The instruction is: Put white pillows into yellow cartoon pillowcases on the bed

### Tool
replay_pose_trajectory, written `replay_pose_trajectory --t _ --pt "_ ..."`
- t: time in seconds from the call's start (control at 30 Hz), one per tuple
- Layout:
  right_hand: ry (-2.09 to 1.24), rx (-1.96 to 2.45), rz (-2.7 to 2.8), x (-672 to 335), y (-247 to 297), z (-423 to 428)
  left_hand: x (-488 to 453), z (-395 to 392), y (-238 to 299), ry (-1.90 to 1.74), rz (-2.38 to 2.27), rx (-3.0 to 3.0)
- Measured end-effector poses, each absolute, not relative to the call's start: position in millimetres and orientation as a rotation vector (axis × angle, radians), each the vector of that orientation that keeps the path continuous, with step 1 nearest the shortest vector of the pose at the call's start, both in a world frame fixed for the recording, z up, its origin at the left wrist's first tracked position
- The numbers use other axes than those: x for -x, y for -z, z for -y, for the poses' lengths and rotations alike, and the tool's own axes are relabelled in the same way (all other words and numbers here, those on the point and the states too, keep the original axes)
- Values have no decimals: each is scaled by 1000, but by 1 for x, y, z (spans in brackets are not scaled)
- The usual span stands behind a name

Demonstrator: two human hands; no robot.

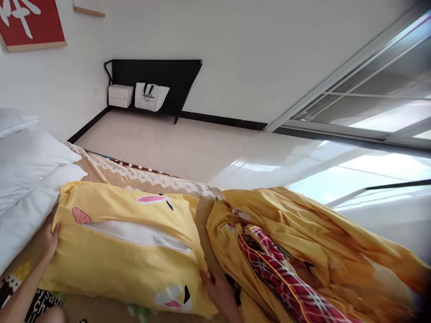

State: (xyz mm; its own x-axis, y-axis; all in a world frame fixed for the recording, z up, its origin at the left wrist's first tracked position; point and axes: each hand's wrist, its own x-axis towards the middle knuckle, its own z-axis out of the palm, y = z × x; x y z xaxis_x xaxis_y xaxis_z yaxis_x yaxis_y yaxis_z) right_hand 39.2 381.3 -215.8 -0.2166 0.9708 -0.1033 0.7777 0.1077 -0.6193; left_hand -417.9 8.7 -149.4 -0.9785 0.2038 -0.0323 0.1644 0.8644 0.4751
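In front of me lies a pillow in a yellow pillowcase [117,269] with pink, white and black printed patches. A long slit across its upper face gapes, and the white inner pillow [141,233] shows through it. My left hand [50,242] grips the case's left edge, thumb on top and the other fingers mostly hidden. At the lower right edge, my right hand [220,290] is closed on the same pillow, its fingertips partly tucked out of sight. Beneath everything is a tan patterned bed sheet [208,251].
White pillows [33,179] are stacked at the left. A rumpled yellow quilt cover [303,220] and a red plaid cloth with orange trim [286,282] lie to the right. Beyond the bed, a black shelf [155,72] holds a white bag [151,96] and white boxes [120,95].
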Motion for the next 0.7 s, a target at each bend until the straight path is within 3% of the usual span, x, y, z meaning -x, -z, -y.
replay_pose_trajectory --t 0.1,0.2,0.37,0.57,0.7 --pt "-722 1575 2053 -17 207 -376 398 -30 142 -791 -3102 -722" --pt "-528 1377 2219 45 178 -367 375 -80 135 -689 -2914 -1193" --pt "-165 1386 2490 110 144 -371 370 -142 132 -259 -2992 -1102" --pt "11 1104 2437 28 166 -412 415 -82 130 -322 -2958 -1360" --pt "-278 866 2566 -5 209 -423 426 -46 142 -351 -2860 -1826"
